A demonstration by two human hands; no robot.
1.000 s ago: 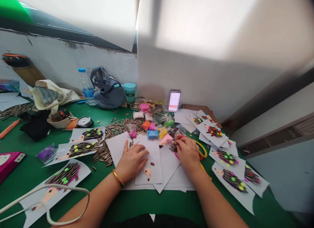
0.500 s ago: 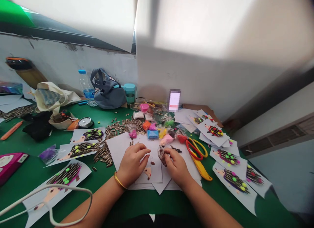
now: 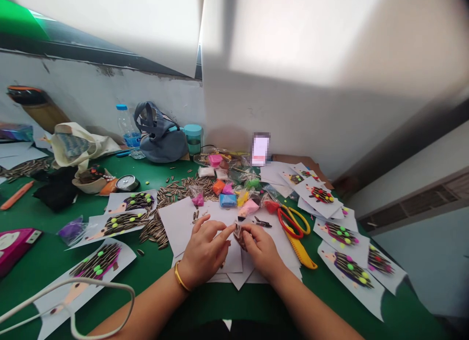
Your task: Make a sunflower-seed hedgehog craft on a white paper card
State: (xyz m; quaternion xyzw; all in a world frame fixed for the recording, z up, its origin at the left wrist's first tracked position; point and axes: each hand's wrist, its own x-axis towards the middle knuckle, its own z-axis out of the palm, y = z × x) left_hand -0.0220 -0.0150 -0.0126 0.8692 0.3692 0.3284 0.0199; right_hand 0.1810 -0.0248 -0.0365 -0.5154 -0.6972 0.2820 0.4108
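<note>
Over the white sheets [image 3: 176, 218] at the middle, my right hand [image 3: 258, 244] pinches a small clear packet with brown stuff in it [image 3: 240, 236]. My left hand [image 3: 207, 249] is beside it, its index finger stretched to the packet's top and its other fingers partly bent; it grips nothing that shows. The hedgehog drawing under my left hand is almost fully covered. Sunflower seeds [image 3: 156, 232] lie heaped to the left of the sheets. Packets of coloured clay, one of them blue [image 3: 227, 201], sit just beyond my hands.
Finished hedgehog pictures lie at the left [image 3: 98, 262] and right [image 3: 348, 269]. Red-and-yellow scissors [image 3: 293, 222] and a yellow cutter [image 3: 302, 252] are right of the sheets. A blue bag [image 3: 163, 142], a bottle [image 3: 128, 132] and a phone [image 3: 260, 149] stand behind. A white cable [image 3: 106, 281] loops at front left.
My left hand has moved right to the packet, its index finger now reaching the top, and it now covers the hedgehog face on the sheet. My right hand keeps its hold.
</note>
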